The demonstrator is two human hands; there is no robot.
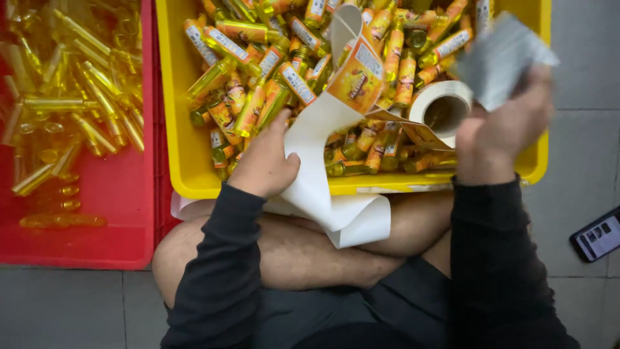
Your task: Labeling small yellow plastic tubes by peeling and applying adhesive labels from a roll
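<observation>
- A red crate [97, 245] is seen at the far left, filled with plain yellow bottles without labels [77, 97].
- Beside it stands a yellow crate [177, 161], heaped with labelled bottles [290, 71] lying in all directions.
- The left hand [265, 161] is laid over the near rim of the yellow crate, fingers reaching down among the labelled bottles. Whether a bottle is already gripped cannot be told, since the fingertips are hidden.
- A white backing strip [323, 187] is draped from the crate over the rim and across the crossed legs, just beside the left hand. It would best be kept untwisted, so that each orange label [358, 77] peels cleanly.
- The label roll [442, 110] rests in the crate on the bottles, by the right wrist.
- The right hand [500, 129] is raised above the crate's right end, closed around a blurred grey thing [504, 55] that cannot be identified.
- A phone [597, 236] lies on the tiled floor at the far right, well apart from the work.
</observation>
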